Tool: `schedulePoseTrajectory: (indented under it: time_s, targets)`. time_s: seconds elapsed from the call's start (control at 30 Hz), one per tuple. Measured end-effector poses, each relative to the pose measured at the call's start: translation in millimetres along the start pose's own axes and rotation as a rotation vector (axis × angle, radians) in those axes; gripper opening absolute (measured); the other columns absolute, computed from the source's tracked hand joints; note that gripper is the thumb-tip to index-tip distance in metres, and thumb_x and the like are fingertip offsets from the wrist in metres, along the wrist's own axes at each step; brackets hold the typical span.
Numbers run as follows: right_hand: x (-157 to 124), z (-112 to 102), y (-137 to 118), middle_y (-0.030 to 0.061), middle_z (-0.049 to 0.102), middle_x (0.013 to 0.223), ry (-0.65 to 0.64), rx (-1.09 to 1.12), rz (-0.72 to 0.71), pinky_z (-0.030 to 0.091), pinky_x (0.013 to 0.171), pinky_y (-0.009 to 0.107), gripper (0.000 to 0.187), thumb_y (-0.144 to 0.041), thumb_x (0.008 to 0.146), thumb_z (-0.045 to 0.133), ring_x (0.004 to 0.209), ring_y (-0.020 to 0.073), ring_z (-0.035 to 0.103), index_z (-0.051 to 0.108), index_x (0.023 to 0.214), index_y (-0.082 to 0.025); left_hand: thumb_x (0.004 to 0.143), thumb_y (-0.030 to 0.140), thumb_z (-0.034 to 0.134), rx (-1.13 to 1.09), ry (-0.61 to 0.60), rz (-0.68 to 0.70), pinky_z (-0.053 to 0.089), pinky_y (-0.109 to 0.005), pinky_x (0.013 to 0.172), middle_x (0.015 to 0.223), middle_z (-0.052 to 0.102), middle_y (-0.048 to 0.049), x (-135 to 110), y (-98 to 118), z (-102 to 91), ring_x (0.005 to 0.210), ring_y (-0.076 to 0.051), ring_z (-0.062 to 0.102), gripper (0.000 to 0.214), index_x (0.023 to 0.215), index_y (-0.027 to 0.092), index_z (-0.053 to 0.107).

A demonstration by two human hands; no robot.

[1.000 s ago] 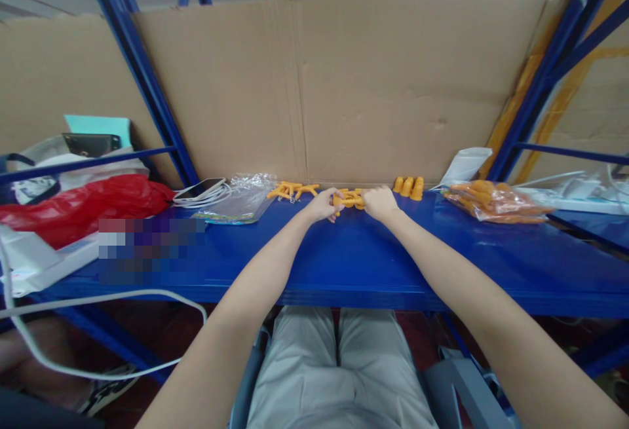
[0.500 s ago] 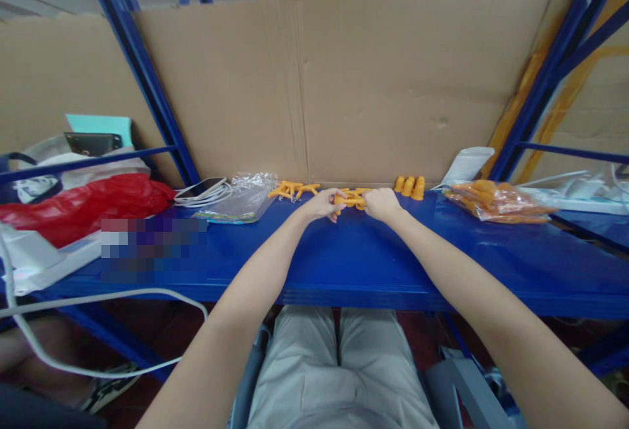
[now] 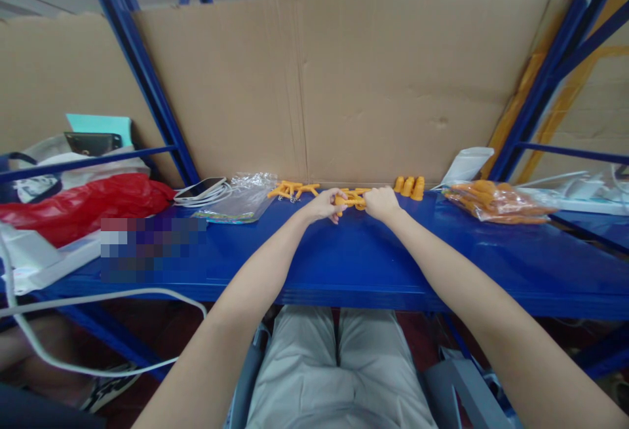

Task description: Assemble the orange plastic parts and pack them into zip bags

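Between my two hands is a small orange plastic piece (image 3: 351,202), held roughly level just above the blue shelf. My left hand (image 3: 326,205) pinches its left end between thumb and fingers. Closed around the right end is my right hand (image 3: 381,204), whose fingers cover that part. More orange pieces (image 3: 361,191) show right behind the held one. To the left, branched orange pieces (image 3: 293,189) with small metal bits lie by the cardboard. Several orange thimble-shaped cups (image 3: 409,187) stand in a group to the right of my right hand.
A cardboard sheet (image 3: 373,88) closes off the back of the blue shelf (image 3: 354,265). On the right lies a clear bag of orange parts (image 3: 496,201). A phone (image 3: 209,188), white cable and clear plastic bag (image 3: 240,200) are on the left, beyond them a red bag (image 3: 98,206).
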State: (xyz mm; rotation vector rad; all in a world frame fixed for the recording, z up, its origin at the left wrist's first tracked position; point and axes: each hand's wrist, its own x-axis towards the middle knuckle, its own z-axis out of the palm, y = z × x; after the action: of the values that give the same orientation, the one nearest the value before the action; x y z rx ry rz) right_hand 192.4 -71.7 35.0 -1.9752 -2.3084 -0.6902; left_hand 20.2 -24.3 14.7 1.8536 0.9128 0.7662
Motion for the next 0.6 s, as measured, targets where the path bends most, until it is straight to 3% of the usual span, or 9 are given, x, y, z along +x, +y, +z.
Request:
schedulePoseTrajectory:
  time_s: [0.23,0.43,0.6]
  targets:
    - [3,7,3,0.0198,0.075,0.098,0.009,0.014,0.004,0.050,0.082,0.031,0.035,-0.033,0.091,0.052,0.101,0.0277,0.071,0.074,0.111,-0.014,0.085,0.005,0.063,0.066,0.017,0.079,0.050,-0.019,0.046,0.055,0.052,0.0101,2,-2,-1.0,0.041,-0.005,0.052,0.020,0.097,0.015,0.052]
    - [1,4,8,0.0208,0.074,0.102,-0.029,0.035,-0.005,0.052,0.084,0.034,0.036,-0.030,0.091,0.050,0.104,0.0301,0.070,0.073,0.112,-0.012,0.083,0.004,0.061,0.148,0.052,0.159,0.047,-0.016,0.048,0.057,0.051,0.0098,1,1,4.1,0.043,-0.004,0.049,0.020,0.098,0.016,0.053]
    - [1,1,15,0.0217,0.074,0.104,-0.064,0.027,-0.017,0.052,0.084,0.034,0.038,-0.026,0.089,0.048,0.104,0.0308,0.070,0.073,0.112,-0.009,0.082,0.010,0.062,0.360,0.130,0.273,0.043,-0.018,0.055,0.060,0.054,0.0071,-1,7,9.2,0.051,-0.007,0.052,0.020,0.101,0.017,0.058]
